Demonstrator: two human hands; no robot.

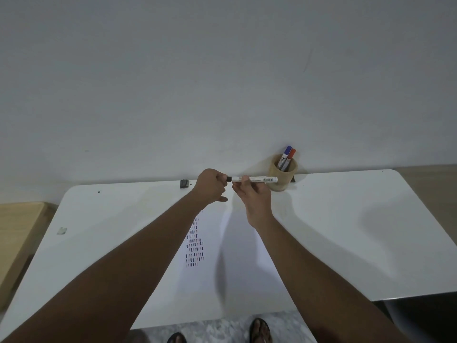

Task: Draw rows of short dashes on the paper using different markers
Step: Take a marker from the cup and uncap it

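A white marker (257, 179) with a black end is held level above the far side of the table. My right hand (249, 191) grips its barrel from below. My left hand (212, 185) is closed around the black cap end at the marker's left tip. Below my arms lies a white paper (237, 263) with several rows of short dark and reddish dashes (194, 246). A wooden cup (283, 173) at the back holds a blue-capped marker (285, 156) and a red-capped marker (289, 158).
The white table (346, 231) stands against a pale wall. A small dark object (184, 183) sits at the table's back edge, and a small scrap (61, 230) lies near the left edge. A wooden surface (19, 231) adjoins on the left. Sandalled feet (259, 330) show below.
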